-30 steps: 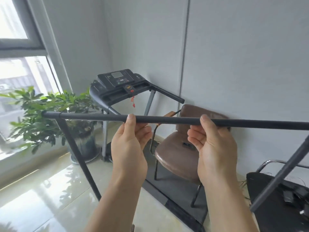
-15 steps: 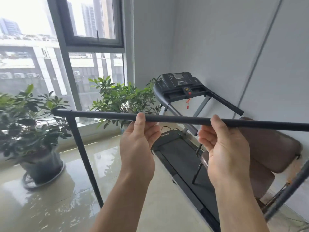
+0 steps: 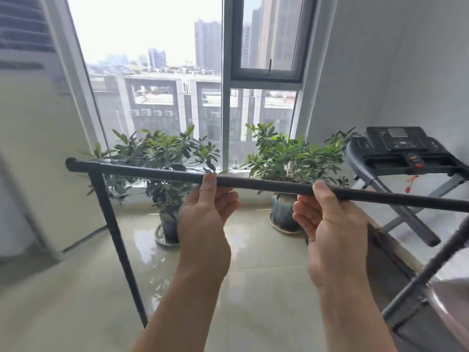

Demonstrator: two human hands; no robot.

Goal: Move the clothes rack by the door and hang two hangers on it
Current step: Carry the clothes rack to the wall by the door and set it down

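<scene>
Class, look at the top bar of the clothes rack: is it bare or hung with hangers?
Bare. The visible length of the top bar carries no hangers; only the left hand and right hand grip it.

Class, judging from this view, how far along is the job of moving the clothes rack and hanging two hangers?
Done: nothing finished yet. In hand: the left hand and right hand both grip the rack's top bar, carrying it near the window plants. Left: setting it by the door and hanging both hangers; neither is in view.
</scene>
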